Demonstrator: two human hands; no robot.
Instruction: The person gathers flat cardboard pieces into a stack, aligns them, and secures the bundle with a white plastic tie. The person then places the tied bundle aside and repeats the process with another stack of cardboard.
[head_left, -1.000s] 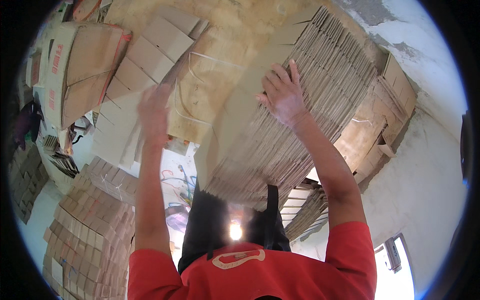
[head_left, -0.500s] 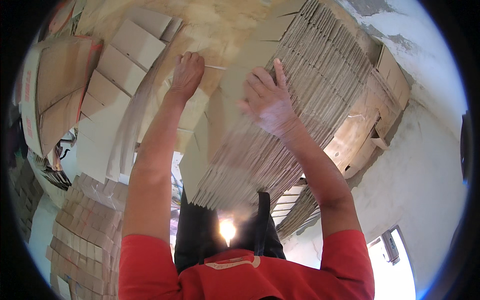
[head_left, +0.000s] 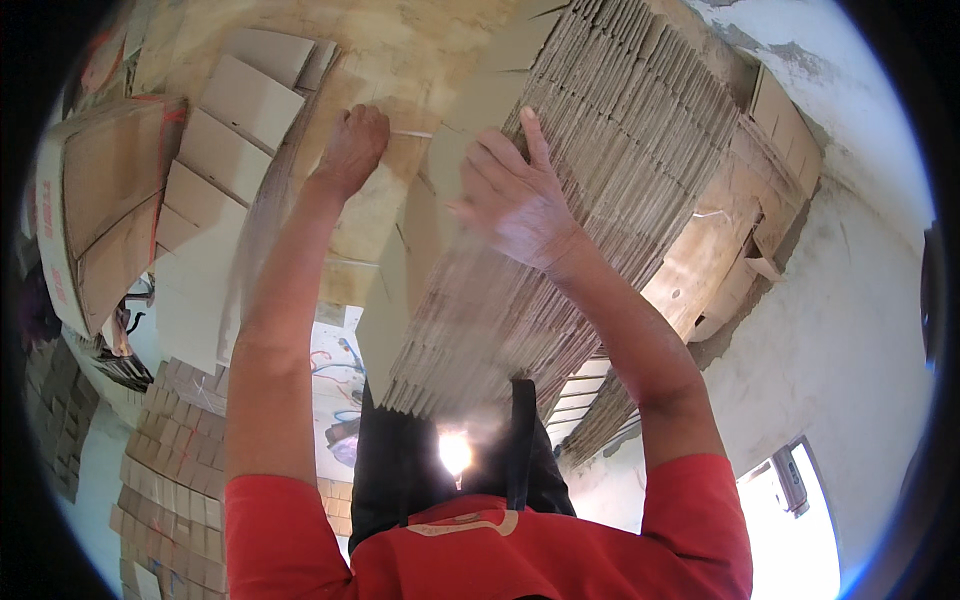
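A thick bundle of folded cardboard sheets point(head_left: 630, 130) leans across the wooden table top point(head_left: 400, 60), its ridged edges facing up. My right hand point(head_left: 520, 195) lies on the bundle's left edge, fingers spread, one pointing up along the sheets. Left of the bundle, my left hand point(head_left: 355, 150) is closed with curled fingers just above the table. A thin white strap point(head_left: 412, 134) runs from its knuckles to the bundle, and the fingers seem to grip its end. A second white strap point(head_left: 352, 263) shows lower down beside the bundle.
Flat cardboard pieces point(head_left: 235, 120) overlap left of my left arm, with a large carton point(head_left: 115, 190) beyond them. Stacked cardboard bundles point(head_left: 175, 470) stand at the lower left. More cardboard point(head_left: 785, 150) leans by the rough white wall point(head_left: 820, 310) on the right.
The table, bundle and both hands sit slightly further left in the picture, as the view has shifted. Both hands keep nearly the same places against the bundle and strap.
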